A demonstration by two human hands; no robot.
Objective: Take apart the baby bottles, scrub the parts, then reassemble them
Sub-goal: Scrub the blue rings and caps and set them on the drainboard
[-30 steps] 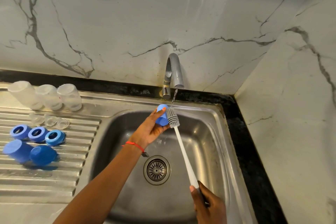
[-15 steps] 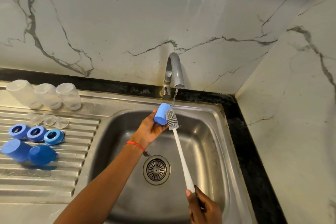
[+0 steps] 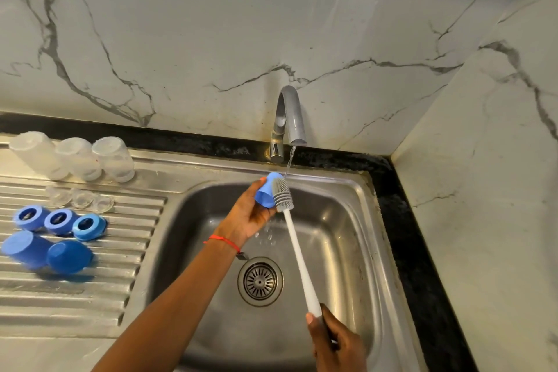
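My left hand (image 3: 247, 217) grips the light, wet-slick blue cap (image 3: 267, 192) at twelve o'clock; my right hand (image 3: 335, 341) grips the stiff brush (image 3: 297, 248) by its handle end.

Brightly, evenly lit from above; soft glare on the steel sink (image 3: 356, 220) right of the fingers. Motion-blurred blue caps (image 3: 45, 251) far left. Wide-angle bending at edges.
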